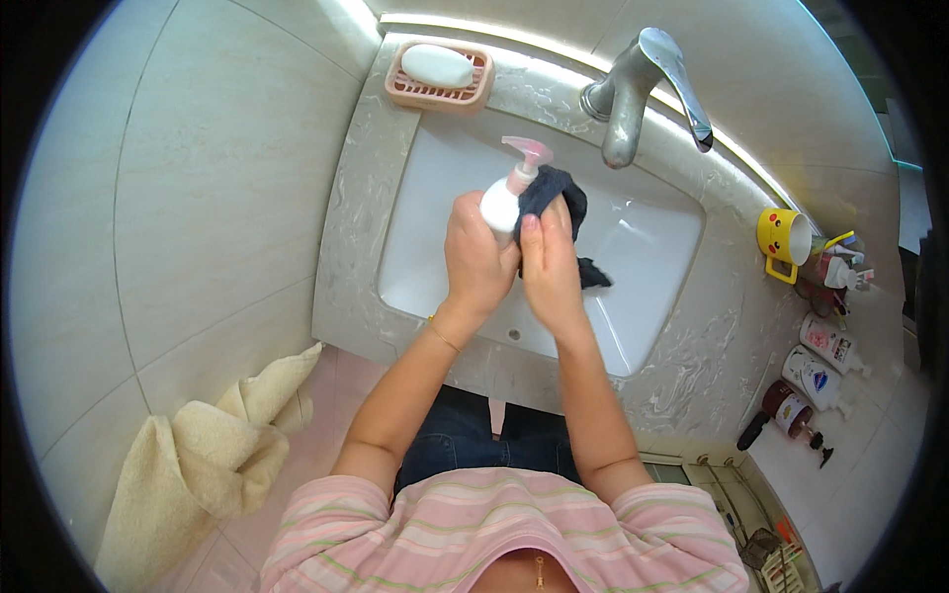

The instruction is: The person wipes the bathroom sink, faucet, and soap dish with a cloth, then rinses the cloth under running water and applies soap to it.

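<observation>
Over the white washbasin [422, 259], my left hand [478, 248] grips a white pump bottle [501, 206] with a pink pump head [531, 150]. My right hand [550, 274] presses a dark cloth [547, 194] against the bottle's right side. The cloth wraps partly over my right fingers, and a loose end of it hangs to the right below them. My hands and the cloth hide the lower part of the bottle.
A pink soap dish [439, 100] with a white soap bar [437, 66] sits at the back left. The chrome faucet [626, 104] stands behind the basin. At right are a yellow mug [782, 241] and several pump bottles [812, 376]. A cream towel [215, 459] hangs at left.
</observation>
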`<state>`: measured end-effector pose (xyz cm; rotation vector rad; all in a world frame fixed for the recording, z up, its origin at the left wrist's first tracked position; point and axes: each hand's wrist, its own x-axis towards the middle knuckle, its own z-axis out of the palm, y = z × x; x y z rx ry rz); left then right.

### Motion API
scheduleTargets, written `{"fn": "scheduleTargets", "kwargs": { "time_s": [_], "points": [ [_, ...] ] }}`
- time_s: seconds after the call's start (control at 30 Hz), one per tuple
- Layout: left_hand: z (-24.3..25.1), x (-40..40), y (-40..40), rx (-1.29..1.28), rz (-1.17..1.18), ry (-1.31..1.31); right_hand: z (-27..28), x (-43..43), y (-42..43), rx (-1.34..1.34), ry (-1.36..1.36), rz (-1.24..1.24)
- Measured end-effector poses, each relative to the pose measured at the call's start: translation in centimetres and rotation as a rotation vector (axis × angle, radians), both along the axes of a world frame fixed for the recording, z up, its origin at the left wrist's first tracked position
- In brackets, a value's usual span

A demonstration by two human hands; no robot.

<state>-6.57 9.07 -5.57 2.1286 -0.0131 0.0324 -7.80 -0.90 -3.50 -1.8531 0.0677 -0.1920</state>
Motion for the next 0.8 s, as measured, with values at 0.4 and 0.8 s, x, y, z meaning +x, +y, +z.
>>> {"fn": "scheduleTargets", "kwargs": {
  "time_s": [0.4,0.8],
  "points": [
    [0.8,-0.4,1.0,-0.266,-0.08,0.105,-2.1,0.9,-4.2,0.913,0.416,0.042],
    [2.4,0.3,1.7,-0.237,-0.219,0.093,0.6,1.5,-4.2,0.545,0.307,0.134]
  ]
}}
